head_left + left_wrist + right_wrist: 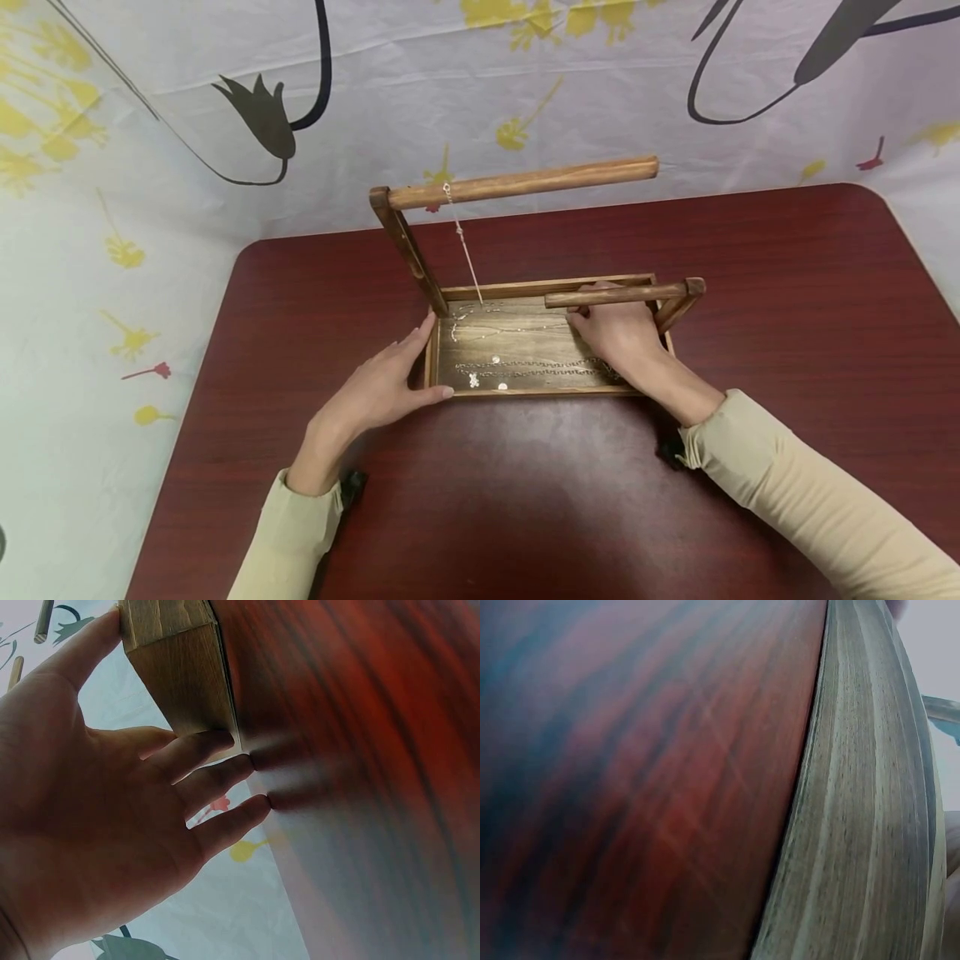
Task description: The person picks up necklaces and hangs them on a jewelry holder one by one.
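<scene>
A wooden jewelry stand has a shallow tray (555,392), a tall left post with an upper bar (525,182), and a short right post with a lower bar (622,295). My left hand (378,383) rests against the tray's left end, fingers extended, thumb on the front rim. Inside the tray, my right hand (618,333) pinches at the end of a thin chain necklace (517,330); the lower bar partly hides its fingers. A silver chain (467,246) hangs from the upper bar. A thicker chain (525,368) lies along the tray's front.
Small earrings (474,380) lie at the tray's front left. The stand sits on a dark red wood-grain table (525,492). A white cloth (420,100) with flower prints hangs behind the table.
</scene>
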Demonstrator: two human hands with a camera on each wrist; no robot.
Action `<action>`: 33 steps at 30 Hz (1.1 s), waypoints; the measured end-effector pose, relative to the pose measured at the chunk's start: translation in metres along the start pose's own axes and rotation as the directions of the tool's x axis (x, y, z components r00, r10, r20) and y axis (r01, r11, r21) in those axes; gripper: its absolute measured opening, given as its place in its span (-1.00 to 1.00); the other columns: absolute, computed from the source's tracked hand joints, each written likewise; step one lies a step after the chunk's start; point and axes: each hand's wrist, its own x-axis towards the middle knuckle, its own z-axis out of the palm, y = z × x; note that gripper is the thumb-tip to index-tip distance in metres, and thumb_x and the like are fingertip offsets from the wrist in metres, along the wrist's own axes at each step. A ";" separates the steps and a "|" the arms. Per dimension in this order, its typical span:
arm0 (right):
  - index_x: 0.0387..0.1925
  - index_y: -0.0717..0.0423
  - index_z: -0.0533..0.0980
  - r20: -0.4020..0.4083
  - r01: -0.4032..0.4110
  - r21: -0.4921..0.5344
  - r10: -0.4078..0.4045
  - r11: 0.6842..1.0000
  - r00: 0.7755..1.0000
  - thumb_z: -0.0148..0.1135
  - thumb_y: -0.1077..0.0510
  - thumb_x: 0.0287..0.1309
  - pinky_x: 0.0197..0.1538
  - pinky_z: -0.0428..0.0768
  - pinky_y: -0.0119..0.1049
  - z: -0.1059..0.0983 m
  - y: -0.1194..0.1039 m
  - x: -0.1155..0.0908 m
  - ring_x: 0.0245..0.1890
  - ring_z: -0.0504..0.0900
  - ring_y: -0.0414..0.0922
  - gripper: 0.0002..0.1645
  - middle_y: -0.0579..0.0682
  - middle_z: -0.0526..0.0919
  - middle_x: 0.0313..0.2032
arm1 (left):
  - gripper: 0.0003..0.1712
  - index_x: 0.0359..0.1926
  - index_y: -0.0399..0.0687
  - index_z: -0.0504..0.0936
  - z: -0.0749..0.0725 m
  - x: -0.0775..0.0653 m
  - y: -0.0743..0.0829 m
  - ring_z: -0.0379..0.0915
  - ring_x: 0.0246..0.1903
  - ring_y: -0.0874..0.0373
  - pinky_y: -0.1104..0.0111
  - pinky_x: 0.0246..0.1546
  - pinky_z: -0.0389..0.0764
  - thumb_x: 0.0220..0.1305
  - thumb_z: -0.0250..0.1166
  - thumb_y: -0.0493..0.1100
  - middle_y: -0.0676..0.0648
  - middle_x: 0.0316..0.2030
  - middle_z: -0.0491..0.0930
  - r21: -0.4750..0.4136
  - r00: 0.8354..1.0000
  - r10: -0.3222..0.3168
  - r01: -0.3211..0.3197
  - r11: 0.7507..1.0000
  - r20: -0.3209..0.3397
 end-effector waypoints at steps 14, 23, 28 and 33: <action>-0.55 0.14 0.53 -0.026 -0.014 0.002 0.014 1.000 1.000 0.41 0.11 0.15 -0.48 0.56 0.09 0.005 0.004 0.002 -0.47 0.62 0.13 -0.72 0.17 0.62 -0.49 | 0.25 0.57 0.39 -0.34 0.001 0.002 0.000 0.06 0.45 -0.08 -0.02 0.35 0.26 0.14 0.29 0.46 -0.05 0.53 -0.04 0.007 1.000 0.009 -0.009 1.000 0.001; -0.49 0.16 0.57 0.006 0.014 0.023 -0.014 1.000 1.000 0.30 0.16 0.25 -0.34 0.56 0.13 0.007 0.004 0.003 -0.43 0.60 0.12 -0.78 0.15 0.63 -0.44 | 0.24 0.58 0.34 -0.32 0.002 0.002 -0.001 0.04 0.46 -0.04 -0.01 0.36 0.24 0.15 0.29 0.44 -0.06 0.54 -0.05 0.001 1.000 0.012 -0.012 1.000 -0.001; -0.47 0.19 0.57 -0.023 0.048 0.012 -0.048 0.999 0.999 0.31 0.18 0.25 -0.38 0.55 0.13 0.007 0.004 0.001 -0.45 0.60 0.14 -0.80 0.17 0.61 -0.43 | 0.24 0.58 0.36 -0.32 0.002 0.002 -0.001 0.04 0.46 -0.04 -0.01 0.36 0.24 0.16 0.29 0.43 -0.06 0.54 -0.05 0.001 1.000 0.012 -0.012 1.000 -0.001; -0.44 0.21 0.57 -0.064 0.089 -0.012 -0.090 0.996 0.994 0.33 0.18 0.23 -0.43 0.54 0.12 0.008 0.004 -0.001 -0.43 0.61 0.18 -0.81 0.19 0.60 -0.42 | 0.24 0.57 0.39 -0.34 0.001 0.002 -0.001 0.03 0.46 -0.04 -0.01 0.36 0.24 0.15 0.29 0.44 -0.05 0.54 -0.05 0.003 1.000 0.010 -0.010 1.000 0.002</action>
